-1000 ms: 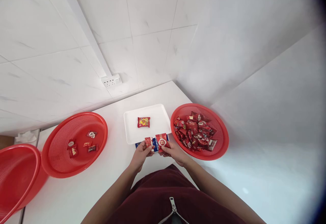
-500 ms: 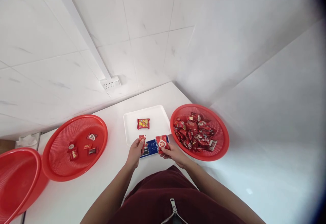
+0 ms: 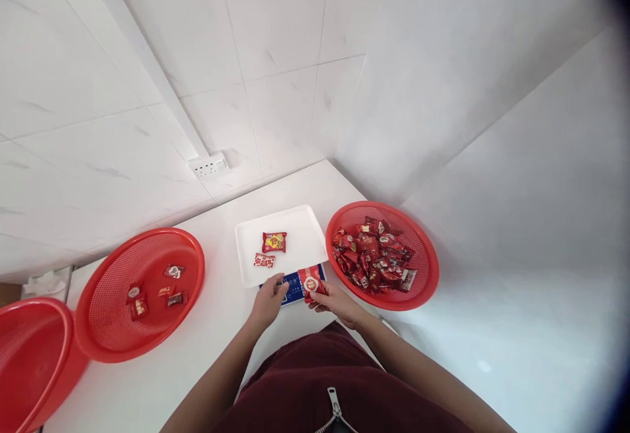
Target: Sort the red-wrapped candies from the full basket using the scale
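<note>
My right hand [image 3: 331, 302] pinches a red snack packet [image 3: 310, 283] over the blue front panel of a scale [image 3: 294, 285]. My left hand [image 3: 268, 300] hovers at the near edge of the white tray [image 3: 308, 244], fingers loosely apart and holding nothing. On the tray lie a small red packet [image 3: 264, 260], just beyond my left fingers, and a larger red and yellow packet [image 3: 274, 241] farther back.
A red basket [image 3: 418, 282] at the right holds several red packets. A second red basket [image 3: 105, 328] at the left holds several small packets. A third red basket [image 3: 29, 361] sits at the far left edge. A wall socket [image 3: 207, 164] is behind.
My left hand carried a small red packet to the tray, let it go there, and drew back. My right hand kept hold of its packet.
</note>
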Motion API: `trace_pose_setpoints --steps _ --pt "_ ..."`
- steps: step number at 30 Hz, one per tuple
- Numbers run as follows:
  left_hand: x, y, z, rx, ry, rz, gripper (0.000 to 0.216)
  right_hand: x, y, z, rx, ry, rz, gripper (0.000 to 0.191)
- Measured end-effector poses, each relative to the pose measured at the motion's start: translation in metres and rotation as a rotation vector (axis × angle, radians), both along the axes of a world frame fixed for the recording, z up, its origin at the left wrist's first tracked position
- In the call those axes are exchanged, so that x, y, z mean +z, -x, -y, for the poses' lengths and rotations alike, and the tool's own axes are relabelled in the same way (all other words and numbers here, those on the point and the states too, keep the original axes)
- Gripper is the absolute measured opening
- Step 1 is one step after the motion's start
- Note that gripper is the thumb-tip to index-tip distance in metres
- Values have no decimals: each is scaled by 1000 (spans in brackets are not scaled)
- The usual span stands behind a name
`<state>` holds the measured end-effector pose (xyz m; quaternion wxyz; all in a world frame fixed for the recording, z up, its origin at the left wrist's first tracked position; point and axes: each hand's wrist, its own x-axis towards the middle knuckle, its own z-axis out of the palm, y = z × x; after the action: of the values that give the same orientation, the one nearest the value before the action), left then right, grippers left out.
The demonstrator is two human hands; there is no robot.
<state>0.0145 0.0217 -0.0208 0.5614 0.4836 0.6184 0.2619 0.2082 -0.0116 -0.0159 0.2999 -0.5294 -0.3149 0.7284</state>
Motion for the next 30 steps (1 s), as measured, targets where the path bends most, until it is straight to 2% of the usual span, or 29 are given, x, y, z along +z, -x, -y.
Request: trace_pose_setpoints --steps 3,5,8,10,12,15,17,18,20,23,26,28,30 --pt "16 -13 10 -171 187 305 40 3 3 1 100 -47 -11 41" --pt "24 -21 16 -241 253 449 41 4 6 2 191 -80 -27 37" --pt "28 -27 19 -222 295 495 41 1 6 2 269 -118 -31 34" --pt "28 -28 18 -154 297 507 40 -2 0 -2 247 -129 -6 34" --pt "28 -26 13 -31 308 521 36 -6 -13 -10 117 -125 31 34" --pt "29 -21 4 162 368 519 28 -15 -45 -28 -228 -125 99 34" --pt "30 -17 1 230 405 502 22 -25 -68 -39 -371 -153 218 30" --pt "29 -15 1 246 417 492 21 -31 -78 -44 -350 -160 314 28" --pt "27 -14 2 259 431 472 21 -45 -92 -50 -184 -146 490 26" --pt "22 -15 6 253 460 445 22 -66 -96 -55 9 -134 616 25" --pt "19 -20 9 237 469 431 22 -82 -93 -61 48 -223 730 46" --pt "19 -23 9 237 464 426 24 -88 -96 -67 86 -294 947 64" --pt "19 -25 7 242 461 419 26 -93 -104 -74 118 -300 1175 72"
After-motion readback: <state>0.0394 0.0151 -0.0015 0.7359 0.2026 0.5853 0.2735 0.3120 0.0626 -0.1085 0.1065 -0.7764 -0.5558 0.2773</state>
